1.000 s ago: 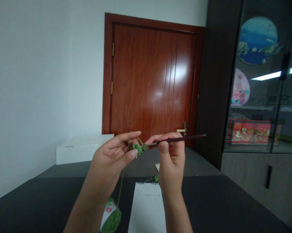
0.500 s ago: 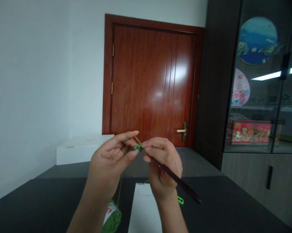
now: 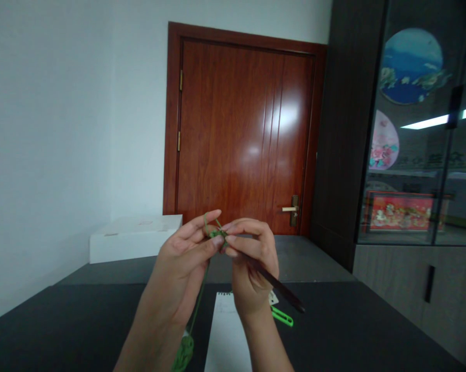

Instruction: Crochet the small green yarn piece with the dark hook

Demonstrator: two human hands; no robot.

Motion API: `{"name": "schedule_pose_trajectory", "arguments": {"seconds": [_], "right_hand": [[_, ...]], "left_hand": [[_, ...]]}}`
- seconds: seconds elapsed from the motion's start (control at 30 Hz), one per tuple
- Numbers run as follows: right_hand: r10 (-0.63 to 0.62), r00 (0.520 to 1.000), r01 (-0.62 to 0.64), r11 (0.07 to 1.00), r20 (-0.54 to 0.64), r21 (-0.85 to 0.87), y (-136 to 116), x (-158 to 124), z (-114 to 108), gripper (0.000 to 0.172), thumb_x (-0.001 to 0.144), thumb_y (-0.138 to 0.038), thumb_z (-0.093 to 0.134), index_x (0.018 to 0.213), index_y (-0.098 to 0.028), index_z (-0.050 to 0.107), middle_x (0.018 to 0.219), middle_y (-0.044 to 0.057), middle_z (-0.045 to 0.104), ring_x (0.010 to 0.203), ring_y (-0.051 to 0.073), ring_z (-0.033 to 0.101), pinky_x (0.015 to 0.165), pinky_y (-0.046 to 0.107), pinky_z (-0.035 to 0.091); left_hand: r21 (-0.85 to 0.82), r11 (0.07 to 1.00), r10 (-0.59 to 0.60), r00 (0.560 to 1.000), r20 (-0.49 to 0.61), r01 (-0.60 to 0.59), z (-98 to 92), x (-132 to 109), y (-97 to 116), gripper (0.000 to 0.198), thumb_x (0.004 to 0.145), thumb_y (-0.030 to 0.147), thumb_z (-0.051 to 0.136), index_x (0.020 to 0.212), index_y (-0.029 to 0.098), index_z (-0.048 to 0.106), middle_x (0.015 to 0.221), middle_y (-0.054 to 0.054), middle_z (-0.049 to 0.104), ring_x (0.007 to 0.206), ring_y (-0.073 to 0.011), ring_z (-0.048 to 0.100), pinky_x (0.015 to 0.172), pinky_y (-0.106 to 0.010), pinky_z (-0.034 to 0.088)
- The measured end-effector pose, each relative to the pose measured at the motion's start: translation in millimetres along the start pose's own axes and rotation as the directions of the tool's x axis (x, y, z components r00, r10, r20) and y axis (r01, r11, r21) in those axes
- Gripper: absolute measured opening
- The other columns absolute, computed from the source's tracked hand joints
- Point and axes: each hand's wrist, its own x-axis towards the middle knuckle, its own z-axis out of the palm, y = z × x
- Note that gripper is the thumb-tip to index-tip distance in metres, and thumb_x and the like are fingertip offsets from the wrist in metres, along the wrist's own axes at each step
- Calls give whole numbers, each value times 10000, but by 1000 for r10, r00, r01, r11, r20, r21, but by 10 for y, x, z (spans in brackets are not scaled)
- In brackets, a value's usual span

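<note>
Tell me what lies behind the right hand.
Behind the right hand, parts of the white notepad, a bright green object and a pale item show; their covered portions, and anything fully hidden there, cannot be seen.

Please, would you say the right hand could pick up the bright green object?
Probably not: the right hand holds the dark tool, though the bright green object lies on the table below.
</note>
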Motion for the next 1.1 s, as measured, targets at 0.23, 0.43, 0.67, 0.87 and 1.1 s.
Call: {"name": "schedule_pose_trajectory", "arguments": {"seconds": [0.23,0.43,0.67,0.87,1.1], "right_hand": [[99,994,-99,995,-40,-3,139,-99,19,72,922,-217,633,886,-258,585,885,4,556,865,172,586,748,358,510],[-164,984,177,913,68,-368,132,-80,-32,185,888,-123,644,986,-275,602,833,-10,642,783,163,594,749,352,457],[146,986,-164,946,-81,-280,-11,32,-105,100,977,-226,515,912,-210,589,802,18,616,767,158,600,734,320,455],[735,676,-672,587,49,451,66,110,-78,260,890,-401,653,794,-186,543,670,-30,551,575,96,508,569,232,434],[753,583,-746,346,305,569,30,105,10,329,821,-431,733,757,-207,500,674,-36,522,598,99,488,608,240,474]], "left_hand": [[63,992,111,993,-35,-108,7,17,-37,568,634,91,853,1182,137,711,845,-30,715,787,-110,656,754,-182,531],[267,900,342,938,60,-345,-4,7,-96,552,735,84,791,1259,209,675,850,-17,711,796,-112,651,740,-180,528],[404,848,313,939,142,-344,-72,48,-73,567,787,114,773,1326,225,634,865,-12,708,826,-115,651,788,-196,519],[198,970,97,973,207,-139,-125,67,30,554,703,104,834,1234,180,697,834,-35,705,793,-130,654,745,-208,528],[149,985,57,981,185,-86,-124,79,16,536,662,107,855,1180,169,733,913,-68,733,831,-181,709,825,-291,567]]}}
